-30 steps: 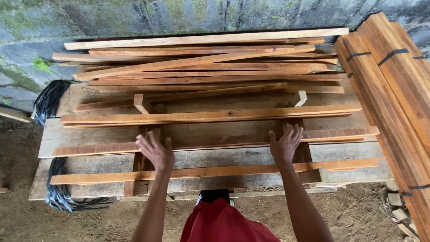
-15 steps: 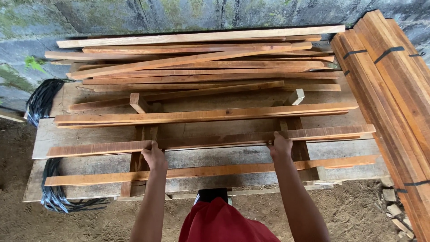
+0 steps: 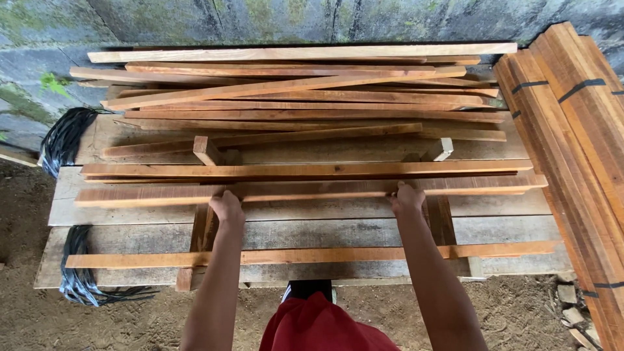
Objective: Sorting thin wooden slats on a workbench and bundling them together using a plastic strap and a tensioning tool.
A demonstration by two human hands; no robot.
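1. On the worktop of grey planks, middle row: one long reddish wooden slat, lying crosswise, parallel to the near edge, just in front of a second slat and close against it

2. Left hand: set on the near edge of the held slat left of centre, fingers curled over the top face and closed on the wood; thumb hidden, so whether it hooks underneath cannot be told

3. Right hand: set on the same slat right of centre, fingers bent over the near edge, likewise closed on it

4. Position of slat to fingers: it runs under both sets of fingertips and extends well beyond each hand, to the left and to the right; the hands stand well apart, roughly even about the middle

5. Handling note, as a judgement: an even two-handed hold suits so long and thin a piece; both ends should travel together, level, so that neither swings into the neighbouring slat or catches the upright blocks behind

6. Nearby stock: loose slat nearer the person; jumbled pile of slats against the wall; strapped bundle of boards to the right; black straps at the left end
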